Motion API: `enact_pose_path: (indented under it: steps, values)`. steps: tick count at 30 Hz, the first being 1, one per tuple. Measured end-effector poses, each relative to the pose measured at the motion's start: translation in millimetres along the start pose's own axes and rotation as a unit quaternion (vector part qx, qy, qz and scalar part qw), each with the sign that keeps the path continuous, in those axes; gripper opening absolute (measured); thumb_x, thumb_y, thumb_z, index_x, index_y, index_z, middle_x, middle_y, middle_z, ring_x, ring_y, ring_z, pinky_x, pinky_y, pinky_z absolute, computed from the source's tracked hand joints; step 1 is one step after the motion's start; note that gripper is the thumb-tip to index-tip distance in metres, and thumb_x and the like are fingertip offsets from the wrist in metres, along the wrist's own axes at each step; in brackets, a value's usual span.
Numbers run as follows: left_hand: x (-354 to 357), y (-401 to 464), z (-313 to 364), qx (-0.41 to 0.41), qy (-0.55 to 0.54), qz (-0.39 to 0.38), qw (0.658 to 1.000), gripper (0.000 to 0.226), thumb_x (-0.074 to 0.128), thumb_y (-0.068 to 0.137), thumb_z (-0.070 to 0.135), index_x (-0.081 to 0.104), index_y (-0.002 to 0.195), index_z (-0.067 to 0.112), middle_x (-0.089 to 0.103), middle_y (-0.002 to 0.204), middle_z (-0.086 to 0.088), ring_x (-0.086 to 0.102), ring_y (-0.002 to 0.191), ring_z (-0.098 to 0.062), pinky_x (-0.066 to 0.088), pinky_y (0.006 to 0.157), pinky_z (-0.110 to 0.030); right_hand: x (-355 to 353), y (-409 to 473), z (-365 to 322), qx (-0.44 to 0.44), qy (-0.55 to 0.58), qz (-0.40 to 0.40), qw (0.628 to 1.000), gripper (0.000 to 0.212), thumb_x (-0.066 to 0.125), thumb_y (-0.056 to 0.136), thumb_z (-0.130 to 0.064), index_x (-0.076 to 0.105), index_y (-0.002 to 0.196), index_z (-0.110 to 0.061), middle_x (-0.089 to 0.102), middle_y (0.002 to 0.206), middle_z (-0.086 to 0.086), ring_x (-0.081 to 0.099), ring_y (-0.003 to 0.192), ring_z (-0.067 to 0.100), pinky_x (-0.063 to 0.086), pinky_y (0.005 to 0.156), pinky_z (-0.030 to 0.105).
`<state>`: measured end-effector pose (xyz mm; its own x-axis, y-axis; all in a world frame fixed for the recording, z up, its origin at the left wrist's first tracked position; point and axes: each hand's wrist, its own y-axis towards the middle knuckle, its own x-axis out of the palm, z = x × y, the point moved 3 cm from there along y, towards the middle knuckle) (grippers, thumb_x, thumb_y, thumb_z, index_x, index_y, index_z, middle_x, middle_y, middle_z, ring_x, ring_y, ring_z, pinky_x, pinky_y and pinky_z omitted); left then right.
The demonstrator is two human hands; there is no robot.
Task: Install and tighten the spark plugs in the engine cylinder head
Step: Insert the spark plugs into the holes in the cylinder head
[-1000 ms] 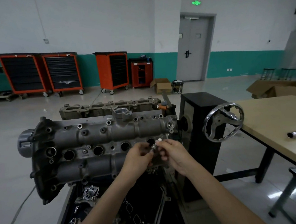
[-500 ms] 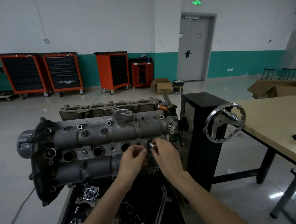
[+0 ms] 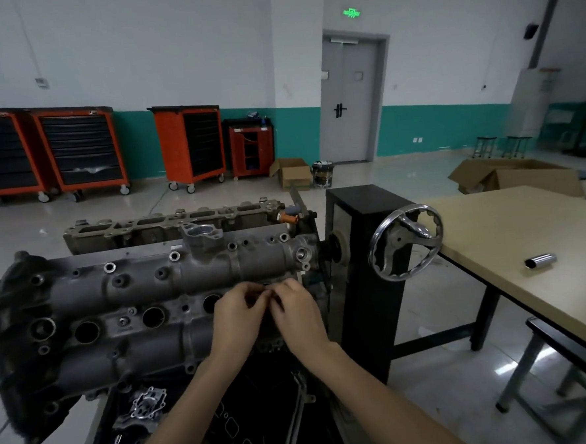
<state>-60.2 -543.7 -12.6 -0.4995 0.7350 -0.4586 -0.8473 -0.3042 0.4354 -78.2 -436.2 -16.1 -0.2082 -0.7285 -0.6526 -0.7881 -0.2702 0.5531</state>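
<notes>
Head view. A grey cast-metal engine cylinder head (image 3: 145,299) is mounted lengthwise on a black upright engine stand (image 3: 367,286), which stands to its right and carries a chromed handwheel with spokes (image 3: 405,242). A row of round, dark spark plug wells (image 3: 153,317) runs along the near face of the cylinder head; three wells are open to view on the left, and the rightmost position is covered by the hands.

The left hand (image 3: 237,319) and the right hand (image 3: 299,315) are brought together at that rightmost well, fingertips touching or nearly touching, with the fingers of both curled inward. Whatever lies between the fingertips is hidden, so it cannot be told what, if anything, either hand is clamped on. No spark plug is visible; its position cannot be determined.

A black tray of loose metal engine parts (image 3: 148,404) lies below the cylinder head, on the near side. A second bare metal casting (image 3: 171,224) sits just beyond the cylinder head.

At right, a light wooden table with a black frame (image 3: 525,235) holds a short chromed cylindrical socket (image 3: 540,261), lying on its side, well apart from the hands.

Along the far wall stand orange tool cabinets on castors (image 3: 81,152), an open cardboard box (image 3: 294,177) and a grey double door (image 3: 351,98).
</notes>
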Motion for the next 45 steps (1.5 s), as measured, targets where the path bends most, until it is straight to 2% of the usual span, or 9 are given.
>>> enact_pose_path:
  steps: [10,12,16,22,28,33,37,42,45]
  values:
    - [-4,-7,6,0.039,0.04,0.048,0.997,0.013,0.059,0.088,0.007,0.065,0.1,0.008,0.059,0.094,-0.004,0.048,0.073,-0.001,0.034,0.066,-0.002,5,13,-1,0.118,0.108,0.023,0.987,0.008,0.058,0.085,-0.012,0.06,0.093,-0.01,0.059,0.091,0.0,0.057,0.083,0.015,0.048,0.075,0.03]
    - [-6,-7,6,0.033,0.036,0.059,0.997,0.013,0.059,0.088,0.007,0.064,0.1,0.008,0.055,0.096,-0.006,0.047,0.073,-0.003,0.033,0.068,-0.004,4,15,-1,0.098,0.054,0.01,0.994,0.011,0.054,0.089,-0.015,0.062,0.095,-0.011,0.059,0.097,0.004,0.057,0.087,0.019,0.048,0.076,0.033]
    - [-13,-7,2,0.007,0.034,0.046,0.998,0.011,0.057,0.088,0.006,0.064,0.094,0.011,0.055,0.091,-0.003,0.055,0.085,-0.017,0.039,0.076,-0.021,8,10,-7,-0.039,-0.233,-0.036,0.971,0.019,0.046,0.09,-0.012,0.061,0.103,-0.009,0.052,0.108,0.01,0.058,0.086,0.03,0.045,0.071,0.038]
    - [-9,-16,20,0.064,0.012,0.059,0.996,0.019,0.055,0.085,-0.002,0.063,0.094,0.012,0.057,0.092,-0.001,0.053,0.081,-0.007,0.036,0.073,-0.009,-16,-8,7,-0.023,-0.105,0.012,0.994,0.024,0.038,0.096,-0.024,0.058,0.106,-0.014,0.055,0.103,0.004,0.059,0.085,0.024,0.046,0.068,0.036]
    - [66,-36,85,0.171,-0.047,-0.112,0.978,0.021,0.054,0.087,0.002,0.059,0.091,0.022,0.054,0.087,0.011,0.051,0.083,0.007,0.039,0.069,-0.005,-87,-31,57,0.059,0.014,0.043,0.997,0.016,0.048,0.09,-0.018,0.059,0.102,-0.016,0.059,0.098,0.0,0.056,0.086,0.013,0.048,0.075,0.033]
    - [139,-41,137,0.128,-0.17,-0.194,0.958,0.026,0.052,0.088,0.002,0.061,0.095,0.025,0.063,0.091,0.011,0.058,0.086,0.002,0.047,0.075,-0.016,-165,-45,110,0.109,0.023,0.096,0.989,0.019,0.047,0.089,-0.008,0.062,0.095,-0.017,0.06,0.084,-0.009,0.054,0.076,0.0,0.041,0.068,0.007]
    - [203,-41,190,0.11,-0.248,-0.27,0.924,0.024,0.049,0.089,0.002,0.06,0.089,0.023,0.065,0.085,0.005,0.061,0.076,-0.006,0.048,0.065,-0.018,-228,-57,151,0.177,-0.02,0.15,0.973,0.021,0.045,0.09,-0.007,0.063,0.089,-0.016,0.059,0.074,-0.009,0.052,0.065,0.0,0.038,0.059,0.016]
    - [294,-34,238,0.116,-0.179,-0.356,0.91,0.01,0.049,0.093,0.013,0.059,0.093,0.014,0.06,0.084,0.001,0.059,0.085,-0.021,0.043,0.071,-0.028,-303,-89,196,0.276,-0.09,0.163,0.943,0.022,0.042,0.093,-0.015,0.063,0.098,-0.01,0.062,0.078,0.0,0.056,0.069,0.015,0.04,0.061,0.02]
    - [344,-26,261,0.157,-0.065,-0.366,0.915,0.027,0.049,0.095,0.023,0.057,0.114,0.005,0.059,0.107,-0.01,0.055,0.104,-0.027,0.04,0.078,-0.027,-347,-120,218,0.344,-0.133,0.203,0.907,0.022,0.044,0.091,-0.012,0.063,0.1,-0.008,0.062,0.081,0.003,0.055,0.071,0.017,0.04,0.064,0.024]
